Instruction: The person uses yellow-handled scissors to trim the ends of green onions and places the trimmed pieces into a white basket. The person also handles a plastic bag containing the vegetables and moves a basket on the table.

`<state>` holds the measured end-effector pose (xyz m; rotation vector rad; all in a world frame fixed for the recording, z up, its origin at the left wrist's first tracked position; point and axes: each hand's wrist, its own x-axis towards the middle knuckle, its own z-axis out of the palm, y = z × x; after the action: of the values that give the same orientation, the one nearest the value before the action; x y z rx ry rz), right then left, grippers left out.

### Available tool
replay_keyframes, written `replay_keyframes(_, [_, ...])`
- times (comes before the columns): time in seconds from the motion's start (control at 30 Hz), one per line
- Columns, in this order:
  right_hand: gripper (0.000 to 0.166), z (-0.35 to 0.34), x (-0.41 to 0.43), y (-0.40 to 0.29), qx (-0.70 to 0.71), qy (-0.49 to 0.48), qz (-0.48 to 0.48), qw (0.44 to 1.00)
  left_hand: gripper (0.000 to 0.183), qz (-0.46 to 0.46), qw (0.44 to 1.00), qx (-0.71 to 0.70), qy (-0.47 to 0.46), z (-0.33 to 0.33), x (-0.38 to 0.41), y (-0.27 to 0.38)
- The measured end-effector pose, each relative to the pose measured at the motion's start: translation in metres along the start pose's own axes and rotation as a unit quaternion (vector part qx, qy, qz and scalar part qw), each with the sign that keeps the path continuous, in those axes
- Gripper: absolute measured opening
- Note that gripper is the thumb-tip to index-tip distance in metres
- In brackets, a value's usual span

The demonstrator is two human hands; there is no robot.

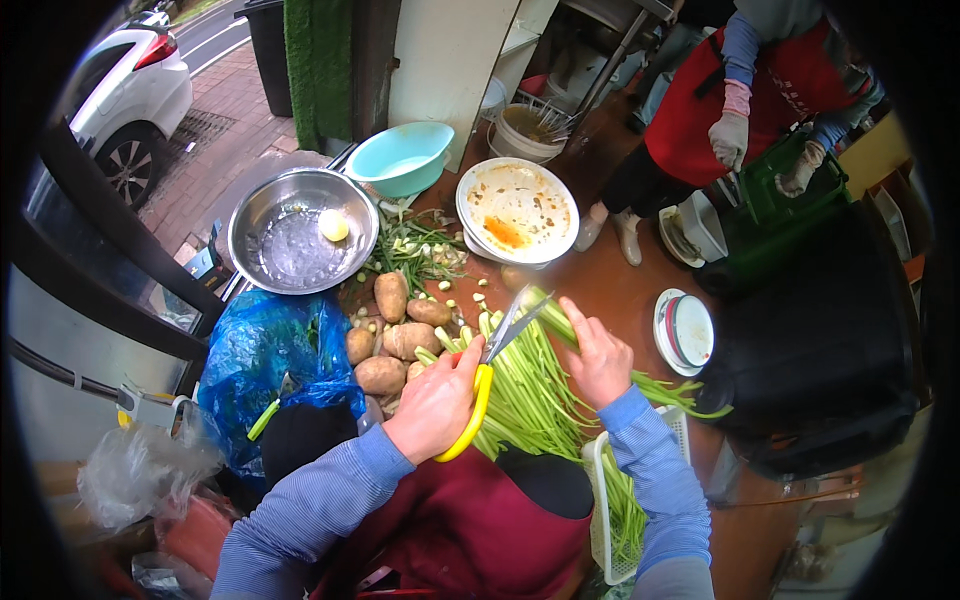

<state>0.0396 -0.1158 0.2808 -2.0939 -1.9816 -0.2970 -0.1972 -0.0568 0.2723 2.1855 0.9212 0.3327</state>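
My left hand (pixel 436 401) is closed round the yellow-handled scissors (pixel 471 420), whose blades are apart at the root end of a celery bunch (pixel 556 321). That bunch is gripped in my right hand (pixel 600 354), its leafy end trailing out to the right. Beneath both hands lies a pile of green celery stalks (pixel 529 382). Several brown potatoes (pixel 409 340) rest to the left of the pile, with cut scraps (pixel 420 244) behind them. A white plastic basket (pixel 600 480) beside my right forearm holds more stalks.
A steel bowl (pixel 285 262) containing a pale peeled vegetable (pixel 333 225), a turquoise basin (pixel 401 161) and a soiled white basin (pixel 517 214) stand ahead. A blue plastic bag (pixel 262 352) with a green-handled peeler (pixel 264 420) lies left. A gloved person (pixel 697 127) stands by a green bin (pixel 795 180).
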Motion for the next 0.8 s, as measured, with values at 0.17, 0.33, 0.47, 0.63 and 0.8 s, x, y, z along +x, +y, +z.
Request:
replay_keyframes(0.17, [0.065, 0.014, 0.001, -0.008, -0.108, 0.080, -0.061, 0.989, 0.058, -0.003, 0.999, 0.011, 0.032, 0.001, 0.000, -0.002])
replay_keyframes(0.33, [0.063, 0.022, 0.006, -0.016, -0.142, 0.079, -0.068, 0.984, 0.064, -0.016, 0.998, 0.050, 0.044, 0.008, 0.004, -0.015])
replay_keyframes(0.47, [0.072, 0.028, 0.008, -0.033, -0.039, 0.020, 0.002, 0.999, 0.059, -0.066, 0.996, 0.039, 0.033, 0.006, 0.004, -0.021])
replay_keyframes(0.63, [0.069, 0.044, 0.018, -0.025, -0.135, 0.119, -0.031, 0.983, 0.054, -0.095, 0.995, 0.003, -0.025, 0.000, 0.000, -0.022])
replay_keyframes(0.8, [0.063, 0.043, 0.021, -0.024, -0.193, 0.130, -0.093, 0.968, 0.044, -0.063, 0.986, -0.150, -0.046, 0.005, 0.002, -0.033])
